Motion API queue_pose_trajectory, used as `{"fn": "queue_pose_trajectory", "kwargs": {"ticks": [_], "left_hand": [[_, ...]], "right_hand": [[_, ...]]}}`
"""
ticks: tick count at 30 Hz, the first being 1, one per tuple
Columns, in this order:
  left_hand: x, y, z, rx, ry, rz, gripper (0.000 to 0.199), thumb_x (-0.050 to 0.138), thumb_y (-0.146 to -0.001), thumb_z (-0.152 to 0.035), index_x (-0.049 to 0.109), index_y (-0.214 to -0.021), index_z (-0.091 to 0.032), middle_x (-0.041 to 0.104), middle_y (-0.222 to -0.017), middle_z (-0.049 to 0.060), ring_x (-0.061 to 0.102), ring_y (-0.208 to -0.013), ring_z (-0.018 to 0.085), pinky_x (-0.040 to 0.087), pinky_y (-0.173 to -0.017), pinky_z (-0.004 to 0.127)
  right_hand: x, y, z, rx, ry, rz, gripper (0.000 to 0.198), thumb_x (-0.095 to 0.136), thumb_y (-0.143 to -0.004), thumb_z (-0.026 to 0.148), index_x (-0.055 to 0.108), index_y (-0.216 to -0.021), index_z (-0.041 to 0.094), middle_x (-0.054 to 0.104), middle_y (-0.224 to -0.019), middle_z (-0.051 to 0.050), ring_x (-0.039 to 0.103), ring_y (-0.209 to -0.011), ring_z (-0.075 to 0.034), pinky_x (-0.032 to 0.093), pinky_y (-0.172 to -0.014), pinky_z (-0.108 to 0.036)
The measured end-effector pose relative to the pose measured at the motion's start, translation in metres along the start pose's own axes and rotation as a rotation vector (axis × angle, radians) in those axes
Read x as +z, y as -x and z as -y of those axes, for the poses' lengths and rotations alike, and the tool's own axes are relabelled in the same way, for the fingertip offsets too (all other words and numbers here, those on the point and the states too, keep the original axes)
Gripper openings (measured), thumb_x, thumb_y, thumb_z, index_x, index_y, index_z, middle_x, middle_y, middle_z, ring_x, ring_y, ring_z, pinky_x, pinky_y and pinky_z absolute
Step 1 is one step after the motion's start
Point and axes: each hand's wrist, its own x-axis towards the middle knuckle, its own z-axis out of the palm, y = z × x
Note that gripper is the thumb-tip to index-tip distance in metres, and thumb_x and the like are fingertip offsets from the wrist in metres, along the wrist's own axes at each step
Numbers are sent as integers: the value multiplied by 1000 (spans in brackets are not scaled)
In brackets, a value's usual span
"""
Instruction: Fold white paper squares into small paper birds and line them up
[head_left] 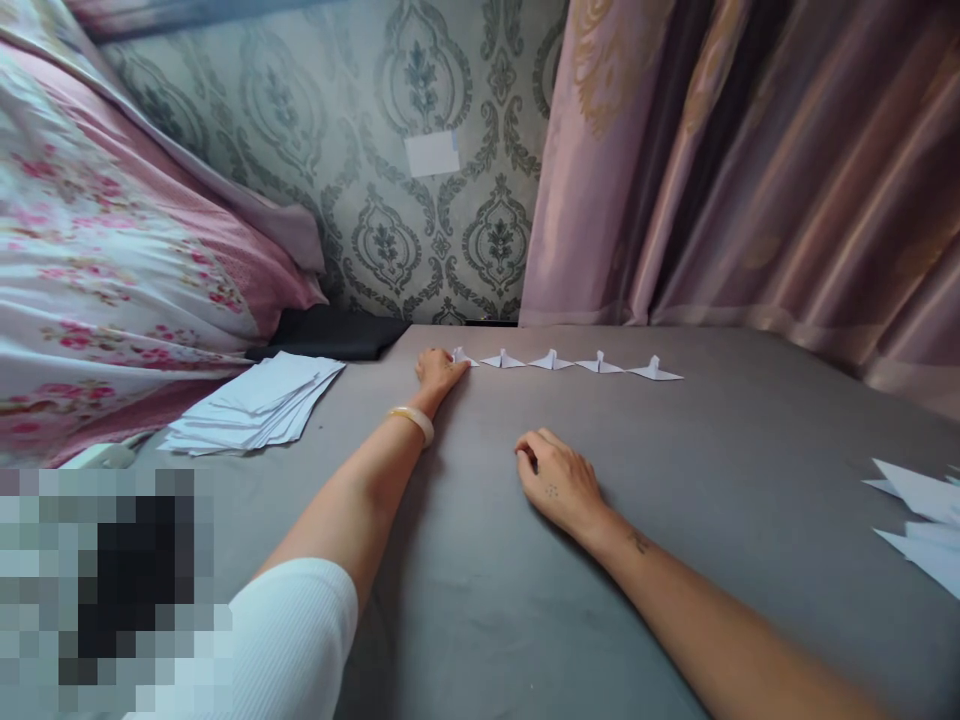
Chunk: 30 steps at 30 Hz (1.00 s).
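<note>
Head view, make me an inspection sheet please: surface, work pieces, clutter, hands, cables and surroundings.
Surface: flat grey fabric-like covering.
Work pieces: row of five small white folded-paper figures.
Clutter: stack of loose white paper sheets, left; flat black item behind it; pointed white paper pieces, right edge.
Hands: left hand at the leftmost figure, grip unclear; right hand loosely curled, nearer the camera.
Cables: nothing clearly seen.
Surroundings: grey patterned wallpaper, shiny pink curtains, pink-and-white floral fabric.

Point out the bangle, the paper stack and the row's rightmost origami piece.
Bangle (pixel 418 416), head view: curve of its band.
Paper stack (pixel 256 402), head view: top sheets.
Rightmost origami piece (pixel 655 371), head view: base below upright fold.
</note>
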Motion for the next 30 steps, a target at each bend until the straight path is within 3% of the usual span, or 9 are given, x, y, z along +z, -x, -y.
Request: {"fn": "queue_pose_trajectory", "kwargs": {"ticks": [18,30], "left_hand": [[1,-1,-2,14,-1,-20,28,54,-85,-30,74,-98,-15,63,-117,18,52,-116,35,40,-96,43],[5,-3,-1,24,16,-42,26,54,-83,-30,72,-93,-14,63,-114,19,51,-116,36,38,-97,45]], "right_hand": [[1,-1,0,1,11,-1,21,43,-91,23,63,-96,24,66,-101,-2,60,-83,-16,34,-65,-28],[3,0,-2,-7,1,-7,20,43,-91,23,62,-95,25,66,-101,-2,61,-83,-16,32,-64,-28]]}}
